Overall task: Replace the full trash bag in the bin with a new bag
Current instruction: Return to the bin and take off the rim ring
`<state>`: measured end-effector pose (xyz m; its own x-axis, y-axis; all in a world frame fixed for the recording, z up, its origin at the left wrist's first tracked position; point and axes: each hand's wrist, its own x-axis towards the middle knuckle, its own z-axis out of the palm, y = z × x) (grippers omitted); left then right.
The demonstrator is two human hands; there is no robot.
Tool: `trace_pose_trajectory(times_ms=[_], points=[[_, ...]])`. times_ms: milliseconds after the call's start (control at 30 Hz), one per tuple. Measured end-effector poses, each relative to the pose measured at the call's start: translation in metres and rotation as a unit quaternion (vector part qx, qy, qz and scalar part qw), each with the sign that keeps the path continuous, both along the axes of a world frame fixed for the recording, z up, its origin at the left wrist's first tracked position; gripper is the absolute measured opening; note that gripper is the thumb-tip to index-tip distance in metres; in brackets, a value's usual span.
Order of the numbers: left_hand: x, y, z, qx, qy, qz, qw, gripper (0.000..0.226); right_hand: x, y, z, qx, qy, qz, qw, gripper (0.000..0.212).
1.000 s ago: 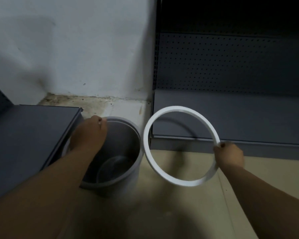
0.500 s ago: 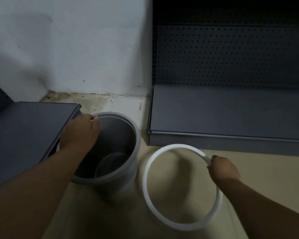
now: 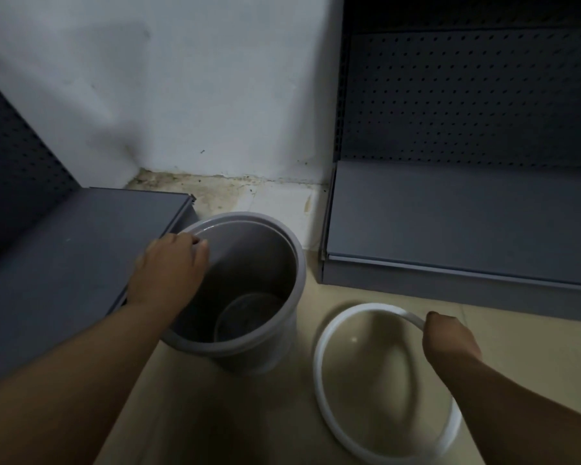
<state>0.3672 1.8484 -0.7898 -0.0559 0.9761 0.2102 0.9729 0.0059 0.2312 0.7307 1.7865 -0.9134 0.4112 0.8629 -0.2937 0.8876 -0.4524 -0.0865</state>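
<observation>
Your left hand gripped the rim of the bin; it looked light and stiff. Your right hand pinched the thin rigid ring low over the floor.

— Ground surface? 
— Beige tiled floor, stained and grimy along the wall base.

— What sits on it? 
— Grey bin, upright. White ring just right of it, low at the floor; contact unclear. Grey shelf unit bases left and right.
</observation>
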Motion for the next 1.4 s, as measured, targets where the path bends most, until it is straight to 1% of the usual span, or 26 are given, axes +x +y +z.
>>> trace_pose_trajectory(times_ms=[167,400,500,600,733,833,933,1000,1067,1133,1200,1267,1400], points=[[-0.005,0.007,-0.002,-0.015,0.006,0.001,1.0,0.031,-0.001,0.006,-0.002,-0.001,0.008,-0.003,1.0,0.024],[-0.009,0.017,-0.001,-0.008,0.018,-0.01,1.0,0.034,-0.01,0.017,0.002,0.046,0.014,-0.026,0.998,0.024],[-0.009,0.019,0.0,-0.011,0.013,-0.013,1.0,0.034,-0.019,0.019,0.009,0.063,0.002,-0.007,0.998,0.025],[-0.01,0.021,0.007,-0.012,0.01,-0.017,1.0,0.034,-0.032,0.019,0.022,0.089,-0.05,0.03,0.994,0.034],[-0.01,0.026,0.035,-0.004,0.022,-0.023,0.999,0.035,-0.062,0.013,0.06,0.12,-0.06,0.064,0.989,0.032],[-0.004,0.026,0.08,-0.007,0.015,-0.041,0.999,0.036,-0.079,0.013,0.117,0.129,-0.046,0.064,0.989,0.029],[0.0,0.025,0.148,-0.009,0.013,-0.06,0.998,0.037,-0.093,0.02,0.198,0.152,-0.043,0.076,0.985,0.028],[0.001,0.023,0.202,0.003,0.006,-0.069,0.998,0.04,-0.106,0.028,0.259,0.163,-0.052,0.106,0.98,0.027],[0.0,0.022,0.261,0.011,-0.01,-0.071,0.997,0.052,-0.119,0.038,0.323,0.179,-0.058,0.136,0.973,0.019],[-0.004,0.019,0.321,0.018,-0.006,-0.069,0.997,0.058,-0.135,0.045,0.39,0.198,-0.07,0.158,0.965,0.011],[-0.009,0.014,0.386,0.022,0.002,-0.072,0.997,0.06,-0.152,0.051,0.457,0.204,-0.06,0.179,0.961,0.012],[-0.015,0.006,0.45,0.027,0.013,-0.074,0.997,0.058,-0.172,0.056,0.521,0.237,-0.047,0.205,0.948,0.015],[-0.039,-0.016,0.572,0.06,0.026,-0.054,0.996,0.043,-0.221,0.067,0.64,0.29,-0.024,0.253,0.922,0.017]])
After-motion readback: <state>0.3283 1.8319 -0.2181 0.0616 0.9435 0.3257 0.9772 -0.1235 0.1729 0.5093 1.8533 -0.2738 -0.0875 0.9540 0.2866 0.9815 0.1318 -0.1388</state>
